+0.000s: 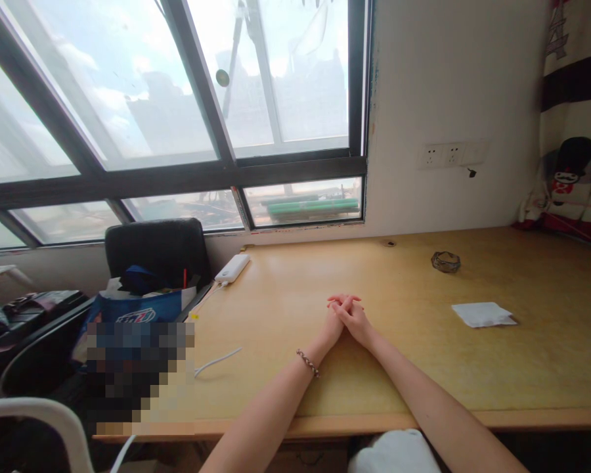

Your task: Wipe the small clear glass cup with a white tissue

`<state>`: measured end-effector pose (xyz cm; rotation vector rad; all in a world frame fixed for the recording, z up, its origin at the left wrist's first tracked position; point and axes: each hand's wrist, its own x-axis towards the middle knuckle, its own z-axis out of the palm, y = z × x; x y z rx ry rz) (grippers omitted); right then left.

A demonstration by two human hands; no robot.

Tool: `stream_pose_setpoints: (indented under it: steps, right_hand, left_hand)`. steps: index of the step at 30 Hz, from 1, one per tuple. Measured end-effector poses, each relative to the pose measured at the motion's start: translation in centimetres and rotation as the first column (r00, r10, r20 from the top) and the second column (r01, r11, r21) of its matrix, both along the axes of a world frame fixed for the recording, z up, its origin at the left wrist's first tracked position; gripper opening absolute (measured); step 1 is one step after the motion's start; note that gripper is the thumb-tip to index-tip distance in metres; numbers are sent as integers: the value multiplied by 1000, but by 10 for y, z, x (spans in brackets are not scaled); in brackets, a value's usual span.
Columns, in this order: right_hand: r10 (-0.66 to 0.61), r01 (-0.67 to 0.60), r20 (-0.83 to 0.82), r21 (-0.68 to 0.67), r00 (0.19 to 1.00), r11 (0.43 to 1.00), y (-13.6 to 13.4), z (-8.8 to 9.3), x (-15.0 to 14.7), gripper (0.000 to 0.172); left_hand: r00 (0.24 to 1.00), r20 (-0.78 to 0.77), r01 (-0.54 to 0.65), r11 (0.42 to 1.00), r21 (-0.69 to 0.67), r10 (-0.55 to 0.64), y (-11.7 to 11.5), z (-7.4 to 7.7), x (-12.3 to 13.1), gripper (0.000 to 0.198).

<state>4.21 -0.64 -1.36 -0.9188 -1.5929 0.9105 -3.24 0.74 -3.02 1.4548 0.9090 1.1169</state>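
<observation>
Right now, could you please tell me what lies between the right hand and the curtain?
In the head view, a dark ring-shaped object lies on the table between the right hand and curtain.

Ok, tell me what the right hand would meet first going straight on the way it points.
The left hand: the right hand already touches it, fingers crossed. Beyond that, the line seems to run over the table toward the window, though depth is unclear.
</observation>
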Motion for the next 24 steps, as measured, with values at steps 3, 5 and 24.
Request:
stream_pose_setpoints:
  steps: [3,5,24]
  right_hand:
    - [0,-1,9,17,1000,1000,1,-1,-1,28]
    - [-4,4,16,25,1000,1000,2,-3,-1,28]
    - [-21,20,26,25,999,999,0,-1,-1,28]
  left_hand:
    - [1000,13,14,999,40,-15,-2,2,-2,31]
    - [1000,6,15,999,46,-16,-4,6,-3,31]
    - [999,-23,36,997,70,-35,0,-2,-3,28]
